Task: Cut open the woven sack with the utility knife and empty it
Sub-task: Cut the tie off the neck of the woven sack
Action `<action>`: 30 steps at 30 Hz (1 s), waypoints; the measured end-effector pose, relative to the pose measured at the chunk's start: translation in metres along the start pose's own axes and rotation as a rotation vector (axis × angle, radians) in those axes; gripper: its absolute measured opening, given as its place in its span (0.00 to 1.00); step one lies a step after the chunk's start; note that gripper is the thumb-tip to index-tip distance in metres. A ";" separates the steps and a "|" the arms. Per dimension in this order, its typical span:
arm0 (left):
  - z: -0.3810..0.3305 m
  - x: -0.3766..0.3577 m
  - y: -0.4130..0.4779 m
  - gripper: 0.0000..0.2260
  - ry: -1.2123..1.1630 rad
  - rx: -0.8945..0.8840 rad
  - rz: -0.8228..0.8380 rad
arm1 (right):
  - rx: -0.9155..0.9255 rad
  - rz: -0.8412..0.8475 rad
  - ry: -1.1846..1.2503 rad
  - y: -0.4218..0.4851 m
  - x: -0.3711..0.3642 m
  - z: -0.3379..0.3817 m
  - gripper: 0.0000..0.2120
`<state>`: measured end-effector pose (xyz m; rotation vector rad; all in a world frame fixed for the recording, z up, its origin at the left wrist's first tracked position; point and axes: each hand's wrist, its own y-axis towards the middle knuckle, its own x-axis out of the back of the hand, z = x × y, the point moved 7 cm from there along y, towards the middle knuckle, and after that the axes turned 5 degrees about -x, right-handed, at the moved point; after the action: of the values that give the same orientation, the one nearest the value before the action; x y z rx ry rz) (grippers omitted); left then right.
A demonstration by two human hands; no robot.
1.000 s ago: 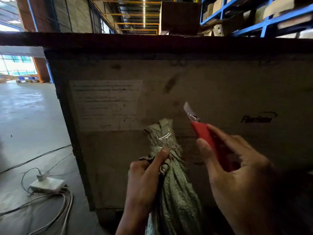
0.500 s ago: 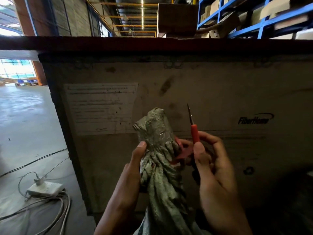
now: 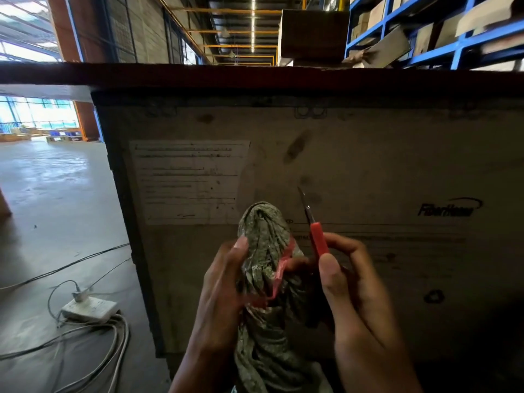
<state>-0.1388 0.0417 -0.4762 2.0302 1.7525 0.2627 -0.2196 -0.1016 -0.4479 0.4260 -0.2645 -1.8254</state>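
At centre frame I see the left hand wrapped round the gathered neck of the sack, thumb up along its left side and fingers curled behind the cloth, a firm grip. The right hand, just right of it, is clamped on the knife: the thumb lies on the red handle and the fingers curl round its far side. The blade is out and points up, leaning a little to the left, just beside the top of the sack but clear of it. A red tie circles the neck below the bunched top, between the two hands; I cannot tell whether a right fingertip touches it. The sack hangs down from the grip to the bottom edge of the frame, its grey-green weave twisted into folds. Behind the hands stands a big dirty crate, filling the middle and right of the frame, with a pale label left of the sack top and a dark logo at the right. At lower left a white power strip and loose cables lie on the concrete floor. Blue racking with cartons fills the upper right.
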 end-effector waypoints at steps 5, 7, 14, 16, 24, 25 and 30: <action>0.007 0.005 0.003 0.21 -0.178 0.112 -0.120 | -0.005 -0.020 -0.112 -0.002 0.003 0.009 0.11; 0.007 0.007 0.003 0.20 -0.201 0.118 -0.140 | 0.061 -0.092 -0.277 -0.002 0.008 0.015 0.12; -0.003 0.000 0.002 0.23 -0.171 0.084 -0.149 | 0.336 -0.184 -0.747 -0.009 0.001 0.034 0.11; -0.004 -0.001 0.002 0.23 -0.154 0.067 -0.148 | 0.372 -0.178 -0.797 -0.009 -0.001 0.032 0.12; -0.004 -0.001 0.001 0.21 -0.109 0.039 -0.178 | 0.397 -0.169 -0.819 -0.009 -0.005 0.030 0.14; -0.003 -0.001 0.001 0.21 -0.099 0.040 -0.189 | 0.398 -0.177 -0.818 -0.009 -0.006 0.031 0.13; 0.001 0.002 0.000 0.22 -0.045 0.040 -0.237 | 0.384 -0.188 -0.835 -0.008 -0.006 0.030 0.13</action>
<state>-0.1382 0.0431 -0.4776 1.8175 1.9610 0.1068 -0.2382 -0.0950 -0.4226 -0.0860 -1.1914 -2.0596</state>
